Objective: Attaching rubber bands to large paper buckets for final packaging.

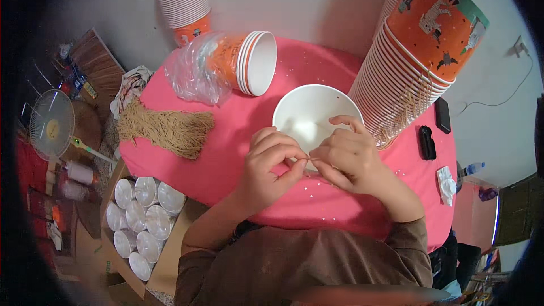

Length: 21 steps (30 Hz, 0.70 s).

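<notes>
In front of me a white paper bucket (294, 105) stands with its opening facing up, its near side hidden by my hands. My left hand (272, 161) is closed in a pinch at the bucket's near rim. Its fingertips meet those of my right hand (350, 156), which is also pinching, with its index finger raised. Between them a thin tan string (309, 159) just shows; its ends are hard to make out. A bundle of tan strings (167, 129) lies on the table to the left.
A tall stack of orange-printed buckets (391, 79), with strings hanging on it, stands right. Nested buckets (243, 62) in clear plastic lie at the back on the pink tablecloth (226, 175). A carton (181, 221) of round containers sits lower left. A black case (427, 143) lies right.
</notes>
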Tool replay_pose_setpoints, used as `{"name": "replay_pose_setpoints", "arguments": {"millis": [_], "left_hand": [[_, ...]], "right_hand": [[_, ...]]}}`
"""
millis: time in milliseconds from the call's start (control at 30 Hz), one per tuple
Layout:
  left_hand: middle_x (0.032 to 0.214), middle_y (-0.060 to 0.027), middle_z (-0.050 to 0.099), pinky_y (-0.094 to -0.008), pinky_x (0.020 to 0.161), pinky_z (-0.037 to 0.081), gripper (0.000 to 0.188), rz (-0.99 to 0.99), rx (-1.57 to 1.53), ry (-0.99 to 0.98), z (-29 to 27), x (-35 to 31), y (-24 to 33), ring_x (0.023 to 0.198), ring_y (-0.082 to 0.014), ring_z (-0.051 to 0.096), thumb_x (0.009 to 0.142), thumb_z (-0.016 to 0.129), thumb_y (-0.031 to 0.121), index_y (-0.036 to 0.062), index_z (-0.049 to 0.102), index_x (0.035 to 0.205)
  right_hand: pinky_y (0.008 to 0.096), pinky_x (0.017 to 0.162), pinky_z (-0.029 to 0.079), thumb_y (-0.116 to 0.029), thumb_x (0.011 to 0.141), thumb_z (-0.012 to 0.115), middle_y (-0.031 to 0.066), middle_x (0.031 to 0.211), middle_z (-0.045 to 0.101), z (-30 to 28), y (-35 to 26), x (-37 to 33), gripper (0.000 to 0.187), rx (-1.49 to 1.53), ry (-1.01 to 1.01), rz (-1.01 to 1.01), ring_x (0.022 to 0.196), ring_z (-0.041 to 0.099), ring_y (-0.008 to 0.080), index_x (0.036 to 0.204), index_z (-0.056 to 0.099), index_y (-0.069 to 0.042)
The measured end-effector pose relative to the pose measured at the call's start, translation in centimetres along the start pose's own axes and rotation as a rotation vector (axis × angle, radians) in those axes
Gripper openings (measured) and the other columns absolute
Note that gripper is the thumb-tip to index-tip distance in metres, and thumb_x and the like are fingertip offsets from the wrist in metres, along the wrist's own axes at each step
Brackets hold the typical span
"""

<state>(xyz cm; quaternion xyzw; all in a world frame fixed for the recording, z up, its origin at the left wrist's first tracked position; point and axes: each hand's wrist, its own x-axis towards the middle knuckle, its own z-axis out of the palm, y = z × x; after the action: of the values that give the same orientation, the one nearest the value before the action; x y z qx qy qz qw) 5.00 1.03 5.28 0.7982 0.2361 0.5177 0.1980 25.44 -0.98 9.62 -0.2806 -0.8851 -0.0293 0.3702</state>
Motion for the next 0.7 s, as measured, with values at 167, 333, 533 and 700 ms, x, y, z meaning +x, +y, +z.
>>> {"name": "replay_pose_setpoints", "arguments": {"millis": [167, 333, 533, 700], "left_hand": [[0.091, -0.0061, 0.064, -0.0466, 0.099, 0.038, 0.012, -0.065, 0.003, -0.046, -0.5, -0.3, 0.2, 0.090, -0.0236, 0.060, 0.076, 0.070, 0.003, 0.0057, 0.062, 0.084], [0.110, -0.0067, 0.061, -0.0529, 0.107, 0.028, 0.011, -0.053, 0.137, -0.153, -0.3, -0.6, 0.4, 0.105, -0.0248, 0.055, 0.079, 0.068, 0.008, 0.0081, 0.061, 0.087], [0.117, -0.0066, 0.059, -0.0561, 0.108, 0.025, 0.009, -0.091, 0.179, -0.140, -0.8, -1.6, -0.2, 0.110, -0.0255, 0.052, 0.079, 0.068, 0.010, 0.0101, 0.062, 0.086], [0.114, -0.0063, 0.058, -0.0537, 0.103, 0.030, 0.009, -0.056, 0.222, -0.123, -0.9, -1.0, -0.5, 0.106, -0.0253, 0.053, 0.077, 0.070, 0.011, 0.0115, 0.064, 0.084]], "right_hand": [[0.0439, 0.089, 0.046, -0.018, 0.070, 0.074, 0.0045, 0.074, 0.057, 0.3, 0.2, -0.2, 0.020, 0.040, -0.048, 0.089, 0.071, 0.059, 0.0218, 0.085, 0.064, -0.008], [0.0454, 0.086, 0.047, -0.017, 0.068, 0.068, 0.0026, 0.075, 0.052, -1.0, 0.4, -0.1, 0.018, -0.316, 0.042, -0.115, 0.070, 0.055, 0.0199, 0.082, 0.062, -0.007], [0.0453, 0.078, 0.050, -0.007, 0.059, 0.071, 0.0032, 0.065, 0.052, -5.2, 1.3, 0.9, 0.023, -0.556, 0.383, -0.143, 0.057, 0.052, 0.0202, 0.079, 0.061, -0.005], [0.0441, 0.075, 0.051, -0.003, 0.058, 0.071, 0.0046, 0.065, 0.053, -5.6, 0.9, 0.5, 0.023, -0.518, 0.361, -0.081, 0.059, 0.054, 0.0220, 0.078, 0.060, -0.005]]}}
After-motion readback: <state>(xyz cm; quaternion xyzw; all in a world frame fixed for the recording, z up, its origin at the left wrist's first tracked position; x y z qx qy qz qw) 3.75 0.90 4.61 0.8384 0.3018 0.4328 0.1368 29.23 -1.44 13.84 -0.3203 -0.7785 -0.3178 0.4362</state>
